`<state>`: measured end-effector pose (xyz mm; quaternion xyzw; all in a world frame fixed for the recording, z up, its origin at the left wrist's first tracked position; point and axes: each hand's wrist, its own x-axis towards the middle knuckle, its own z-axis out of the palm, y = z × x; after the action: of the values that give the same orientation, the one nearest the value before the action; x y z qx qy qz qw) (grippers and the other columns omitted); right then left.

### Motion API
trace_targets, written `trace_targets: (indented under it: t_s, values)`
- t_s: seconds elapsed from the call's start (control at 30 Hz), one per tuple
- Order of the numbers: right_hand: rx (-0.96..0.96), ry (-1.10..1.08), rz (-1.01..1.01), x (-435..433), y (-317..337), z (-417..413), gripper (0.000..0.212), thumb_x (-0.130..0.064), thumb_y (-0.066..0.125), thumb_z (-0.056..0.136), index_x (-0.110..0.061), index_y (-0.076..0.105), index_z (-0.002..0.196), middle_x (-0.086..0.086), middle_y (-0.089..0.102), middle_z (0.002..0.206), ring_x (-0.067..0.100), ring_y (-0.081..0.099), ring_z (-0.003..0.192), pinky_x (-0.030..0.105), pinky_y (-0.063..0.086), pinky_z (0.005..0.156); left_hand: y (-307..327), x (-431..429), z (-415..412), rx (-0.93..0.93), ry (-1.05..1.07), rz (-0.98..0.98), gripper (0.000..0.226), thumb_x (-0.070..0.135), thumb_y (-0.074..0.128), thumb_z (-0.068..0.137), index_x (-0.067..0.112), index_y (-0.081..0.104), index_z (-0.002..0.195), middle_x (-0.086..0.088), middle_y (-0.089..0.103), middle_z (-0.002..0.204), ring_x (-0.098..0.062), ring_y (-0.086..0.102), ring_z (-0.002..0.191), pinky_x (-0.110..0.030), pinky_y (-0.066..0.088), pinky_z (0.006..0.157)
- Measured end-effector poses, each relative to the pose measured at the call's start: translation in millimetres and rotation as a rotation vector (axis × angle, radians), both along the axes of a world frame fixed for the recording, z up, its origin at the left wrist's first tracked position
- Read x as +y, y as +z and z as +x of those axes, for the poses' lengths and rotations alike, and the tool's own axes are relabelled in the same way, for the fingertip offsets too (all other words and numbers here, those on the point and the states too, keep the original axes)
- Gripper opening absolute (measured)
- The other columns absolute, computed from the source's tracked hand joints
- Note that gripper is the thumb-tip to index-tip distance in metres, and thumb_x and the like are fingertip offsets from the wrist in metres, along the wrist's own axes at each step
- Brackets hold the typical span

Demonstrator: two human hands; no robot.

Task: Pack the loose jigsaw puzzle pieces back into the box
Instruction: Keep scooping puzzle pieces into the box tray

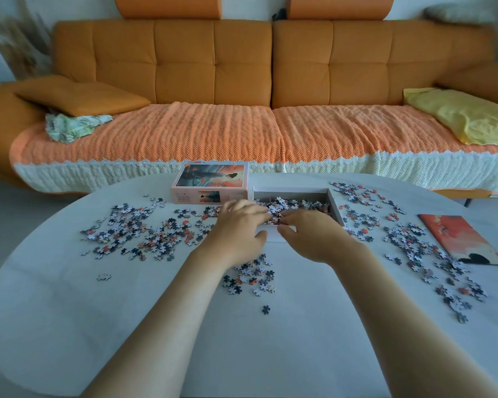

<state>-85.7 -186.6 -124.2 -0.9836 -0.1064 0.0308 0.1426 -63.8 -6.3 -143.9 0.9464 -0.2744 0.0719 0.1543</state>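
Head view: on white table (127, 326) before orange sofa (242, 67), relaxed fingers (253, 209) touch boxed pieces (293, 202).

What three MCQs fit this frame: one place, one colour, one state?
1. The printed lid stands where, relative to the open box? A left of it B right of it C on it
2. The sofa is: A orange B grey C blue
3. The open box is: A empty B partly filled with pieces C shut
Key: 1A, lid sits left of the box; 2A, orange backrest and arms; 3B, pieces lie inside it.
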Motion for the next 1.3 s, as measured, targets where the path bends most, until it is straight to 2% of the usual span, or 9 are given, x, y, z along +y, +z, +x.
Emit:
trace_targets:
  t_s: [0.1, 0.23, 0.33, 0.47, 0.6, 0.73, 0.97, 1.13, 1.3]
  values:
    - [-0.172, 0.051, 0.109, -2.6, 2.2, -3.3, 0.030, -0.022, 0.046, 0.098, -0.018, 0.069, 0.117, -0.003, 0.052, 0.141, 0.018, 0.055, 0.117, 0.028, 0.042, 0.096, 4.8, 6.5, -8.8, -0.056, 0.005, -0.187, 0.034, 0.019, 0.056, 0.092, 0.023, 0.060, 0.126, 0.010, 0.051, 0.131, -0.013, 0.036, 0.127, -0.035, 0.028, 0.108]
    - [-0.373, 0.122, 0.253, 5.1, 10.7, -14.1, 0.034, 0.000, 0.053, 0.087, -0.017, 0.073, 0.109, -0.002, 0.064, 0.115, 0.013, 0.058, 0.090, 0.023, 0.046, 0.083, 17.0, 22.4, -29.7, 0.086, 0.043, -0.206, 0.018, 0.032, 0.063, 0.088, 0.028, 0.054, 0.102, 0.019, 0.042, 0.098, -0.010, 0.048, 0.092, -0.027, 0.041, 0.072]
    - [-0.291, 0.185, 0.222, 19.1, 16.9, -27.6, 0.035, -0.001, 0.052, 0.087, -0.020, 0.075, 0.105, -0.004, 0.068, 0.104, 0.007, 0.056, 0.080, 0.027, 0.051, 0.082, 18.6, 34.7, -47.7, 0.293, 0.104, 0.026, 0.058, 0.068, 0.064, 0.072, 0.037, 0.048, 0.119, 0.015, 0.043, 0.122, -0.011, 0.051, 0.111, -0.035, 0.045, 0.090]
    - [0.015, 0.167, 0.039, 36.2, 1.0, -42.5, 0.039, -0.013, 0.052, 0.091, -0.027, 0.061, 0.127, -0.005, 0.051, 0.127, 0.016, 0.054, 0.108, 0.035, 0.047, 0.095, 11.2, 37.7, -72.7, 0.422, 0.157, 0.213, 0.110, 0.086, 0.063, 0.053, 0.035, 0.031, 0.145, 0.007, 0.027, 0.143, -0.014, 0.024, 0.138, -0.040, 0.039, 0.103]
    - [0.060, 0.144, -0.041, 41.6, -9.1, -47.5, 0.039, -0.011, 0.051, 0.089, -0.021, 0.060, 0.126, 0.004, 0.047, 0.122, 0.024, 0.045, 0.115, 0.041, 0.045, 0.096, -4.5, 26.3, -87.9, 0.323, 0.125, 0.096, 0.089, 0.076, 0.065, 0.062, 0.033, 0.043, 0.137, 0.005, 0.035, 0.122, -0.014, 0.028, 0.126, -0.036, 0.043, 0.096]
    - [0.084, 0.130, 0.007, 37.9, -5.4, -49.9, 0.047, -0.001, 0.045, 0.086, -0.027, 0.068, 0.118, 0.000, 0.056, 0.112, 0.021, 0.056, 0.105, 0.027, 0.046, 0.084, -10.3, 22.1, -85.2, 0.289, 0.125, -0.089, 0.056, 0.049, 0.064, 0.083, 0.024, 0.054, 0.133, 0.003, 0.042, 0.113, -0.015, 0.037, 0.121, -0.035, 0.042, 0.097]
    - [0.189, 0.080, 0.062, 20.8, 3.4, -60.0, 0.035, -0.023, 0.068, 0.079, -0.030, 0.066, 0.114, -0.007, 0.057, 0.106, 0.012, 0.057, 0.091, 0.023, 0.046, 0.079, 2.4, 56.6, -76.8, 0.415, 0.108, -0.130, 0.075, 0.057, 0.073, 0.074, 0.031, 0.047, 0.139, 0.013, 0.044, 0.117, -0.005, 0.047, 0.104, -0.029, 0.044, 0.095]
    - [0.167, 0.031, 0.110, 29.0, -2.7, -54.9, 0.034, -0.024, 0.078, 0.078, -0.025, 0.070, 0.111, -0.010, 0.059, 0.090, 0.006, 0.055, 0.076, 0.009, 0.037, 0.059, -1.0, 65.2, -78.7, 0.390, 0.102, -0.093, 0.054, 0.034, 0.071, 0.086, 0.027, 0.054, 0.137, 0.018, 0.043, 0.101, -0.002, 0.048, 0.094, -0.020, 0.038, 0.087]
    - [0.167, 0.007, 0.118, 35.2, -1.4, -53.2, 0.038, -0.023, 0.075, 0.081, -0.023, 0.068, 0.118, -0.009, 0.061, 0.094, 0.007, 0.056, 0.080, 0.011, 0.040, 0.066, -1.5, 53.1, -75.7, 0.326, 0.089, -0.101, 0.050, 0.023, 0.068, 0.089, 0.021, 0.055, 0.137, 0.006, 0.053, 0.107, -0.007, 0.051, 0.093, -0.019, 0.037, 0.082]
